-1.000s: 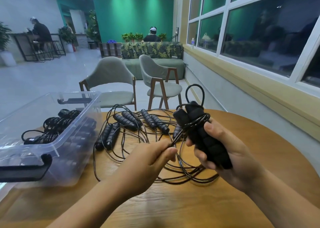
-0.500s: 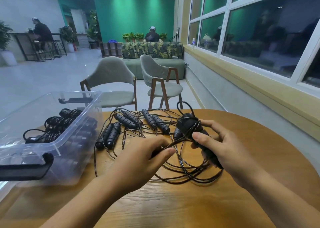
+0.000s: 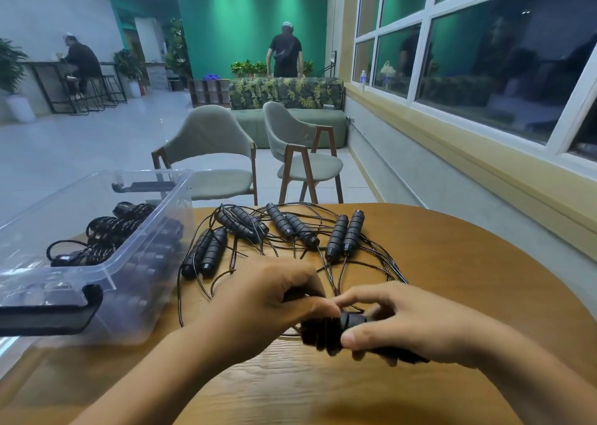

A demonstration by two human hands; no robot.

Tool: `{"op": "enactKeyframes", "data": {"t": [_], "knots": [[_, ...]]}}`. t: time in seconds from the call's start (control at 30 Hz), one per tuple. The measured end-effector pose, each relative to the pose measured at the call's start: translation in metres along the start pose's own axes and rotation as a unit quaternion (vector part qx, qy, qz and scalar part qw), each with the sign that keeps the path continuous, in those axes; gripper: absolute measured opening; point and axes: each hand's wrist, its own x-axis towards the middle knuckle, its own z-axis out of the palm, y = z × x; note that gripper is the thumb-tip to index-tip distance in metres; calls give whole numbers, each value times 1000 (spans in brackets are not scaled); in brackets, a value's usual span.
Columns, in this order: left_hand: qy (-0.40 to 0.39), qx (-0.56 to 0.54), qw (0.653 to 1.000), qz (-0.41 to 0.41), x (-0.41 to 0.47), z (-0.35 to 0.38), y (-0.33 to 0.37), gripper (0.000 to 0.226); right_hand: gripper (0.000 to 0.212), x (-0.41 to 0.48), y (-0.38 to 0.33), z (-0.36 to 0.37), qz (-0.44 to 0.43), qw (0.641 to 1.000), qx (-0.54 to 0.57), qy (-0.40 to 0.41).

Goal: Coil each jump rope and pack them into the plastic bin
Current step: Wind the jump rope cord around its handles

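Observation:
A pair of black jump rope handles (image 3: pixel 326 334) lies low over the round wooden table (image 3: pixel 452 263), gripped by my right hand (image 3: pixel 413 324). My left hand (image 3: pixel 268 292) pinches the thin black cord right beside the handles' ends. Several more black handles (image 3: pixel 344 235) with tangled cords (image 3: pixel 381 263) lie spread across the table's far half. A clear plastic bin (image 3: pixel 106 263) with a black latch stands at the left and holds coiled black ropes (image 3: pixel 106 230).
Two grey chairs (image 3: pixel 210 153) stand just beyond the table's far edge, with a green sofa behind them. A window wall runs along the right. One person stands behind the sofa and another sits at a far counter on the left.
My right hand has brought the handles down from chest height to just above the table near me. My left hand followed along the cord. A person behind the sofa has stood up.

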Motion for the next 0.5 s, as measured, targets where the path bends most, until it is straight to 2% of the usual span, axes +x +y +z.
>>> {"op": "enactKeyframes", "data": {"t": [0.17,0.3,0.4,0.5], "knots": [[-43,-72,996,-2,2,-1,4,8,50,-5,-4,2,-20,993,30,-115],[-67,-182,981,-26,2,-5,3,16,52,-9,-5,1,-55,983,76,-159],[-47,-213,975,-33,3,-4,6,24,53,-10,-5,2,-86,972,115,-188],[3,-184,983,-21,4,2,5,35,64,-8,-2,4,-105,963,154,-197]]}}
